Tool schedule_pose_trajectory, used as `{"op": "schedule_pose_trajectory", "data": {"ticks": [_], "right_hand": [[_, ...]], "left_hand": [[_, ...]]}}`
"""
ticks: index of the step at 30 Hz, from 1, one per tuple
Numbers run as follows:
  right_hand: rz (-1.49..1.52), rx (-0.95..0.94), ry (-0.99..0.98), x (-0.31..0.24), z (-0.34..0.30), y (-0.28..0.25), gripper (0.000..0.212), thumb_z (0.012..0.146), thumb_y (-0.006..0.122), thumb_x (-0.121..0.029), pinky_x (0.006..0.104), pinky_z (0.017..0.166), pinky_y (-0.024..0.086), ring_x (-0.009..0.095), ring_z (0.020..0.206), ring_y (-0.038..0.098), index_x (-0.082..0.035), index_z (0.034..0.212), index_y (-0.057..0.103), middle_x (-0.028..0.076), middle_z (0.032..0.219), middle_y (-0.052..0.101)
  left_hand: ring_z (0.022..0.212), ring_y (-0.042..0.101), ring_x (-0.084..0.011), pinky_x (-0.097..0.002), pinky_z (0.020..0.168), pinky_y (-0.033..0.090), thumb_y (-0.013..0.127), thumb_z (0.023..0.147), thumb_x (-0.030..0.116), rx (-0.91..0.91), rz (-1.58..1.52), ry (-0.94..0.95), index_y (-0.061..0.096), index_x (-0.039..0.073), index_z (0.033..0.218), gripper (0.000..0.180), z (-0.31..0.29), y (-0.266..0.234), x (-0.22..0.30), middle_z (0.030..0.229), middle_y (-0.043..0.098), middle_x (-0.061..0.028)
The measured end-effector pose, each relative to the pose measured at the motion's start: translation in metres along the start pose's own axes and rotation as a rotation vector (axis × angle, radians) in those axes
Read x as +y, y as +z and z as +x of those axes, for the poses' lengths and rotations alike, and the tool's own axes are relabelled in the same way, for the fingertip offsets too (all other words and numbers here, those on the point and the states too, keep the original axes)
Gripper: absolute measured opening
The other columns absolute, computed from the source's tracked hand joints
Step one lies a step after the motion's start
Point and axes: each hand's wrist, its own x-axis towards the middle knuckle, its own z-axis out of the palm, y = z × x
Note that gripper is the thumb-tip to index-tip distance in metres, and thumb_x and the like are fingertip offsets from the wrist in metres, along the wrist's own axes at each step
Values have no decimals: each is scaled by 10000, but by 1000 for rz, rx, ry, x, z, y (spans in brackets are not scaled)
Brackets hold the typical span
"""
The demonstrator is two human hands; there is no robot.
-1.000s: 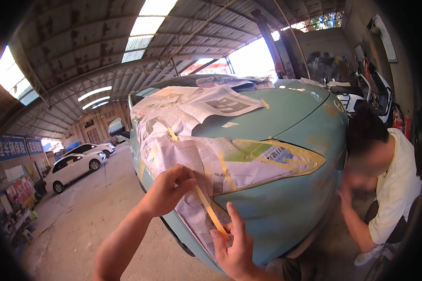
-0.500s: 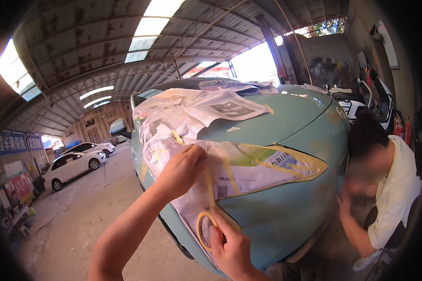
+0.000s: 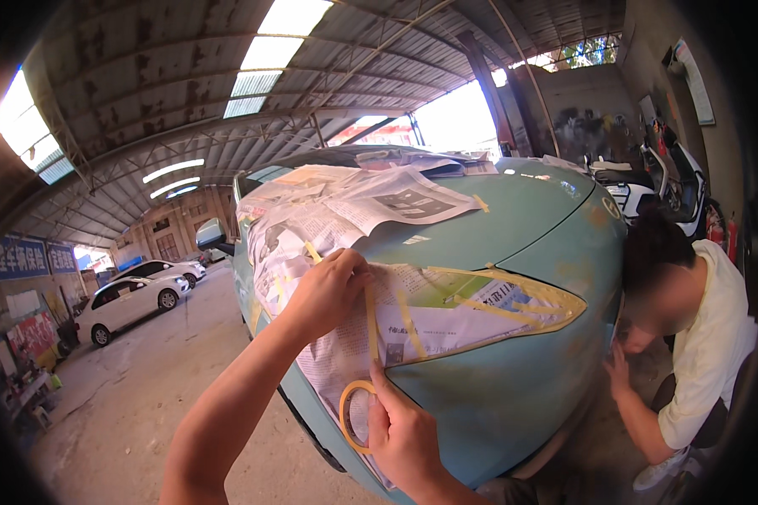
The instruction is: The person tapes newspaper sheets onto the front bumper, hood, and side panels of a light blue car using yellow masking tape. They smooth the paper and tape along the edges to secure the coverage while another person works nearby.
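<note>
My left hand [image 3: 335, 290] is closed at the upper end of a yellow masking tape strip [image 3: 372, 324], its fingers pressed together against the newspaper. Below it, my right hand [image 3: 404, 438] grips the roll of masking tape [image 3: 345, 414] between thumb and fingers, the index finger stretched up onto the strip's lower end. The strip runs between the two hands over newspaper [image 3: 337, 358] that covers the side of a teal car [image 3: 480, 396]. To the right, taped paper [image 3: 446, 324] with yellow borders fills the pointed headlight area. What lies under my left fingertips is hidden.
More newspaper [image 3: 370, 202] lies over the bonnet and windscreen. At the right a co-worker [image 3: 699, 353] in a pale shirt crouches by the front bumper, close to the car. Behind stands a scooter [image 3: 682, 189]. White cars [image 3: 130, 303] are parked at the far left.
My right hand and the tape roll have shifted slightly left, and the roll has turned. My index finger now lies along the strip's lower end. My left hand stays near the strip's top.
</note>
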Motion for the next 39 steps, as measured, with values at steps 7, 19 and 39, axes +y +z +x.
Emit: {"op": "schedule_pose_trajectory", "data": {"ticks": [7,19,39], "right_hand": [[-72,45,-36,7,2,9,431,900,622,-78,390,653,551,334,738,694,-9,1325,606,179,923,713],[11,-55,44,-3,6,-5,429,930,563,-27,386,689,537,377,782,682,26,1355,564,251,930,679],[-16,-45,24,6,5,-3,403,899,593,-16,396,690,547,366,776,683,54,1296,603,212,900,687]], "left_hand": [[894,631,-372,-409,782,494,623,946,132,-10,-2,-6,590,0,966,137,1,2,-1,946,633,-174],[859,642,-289,-395,761,509,670,913,145,-21,-87,-6,610,27,1010,164,3,8,-12,971,615,-139],[921,664,-275,-363,836,534,755,853,207,-122,-148,-98,664,18,1083,311,3,-6,-8,1055,628,-145]]}}
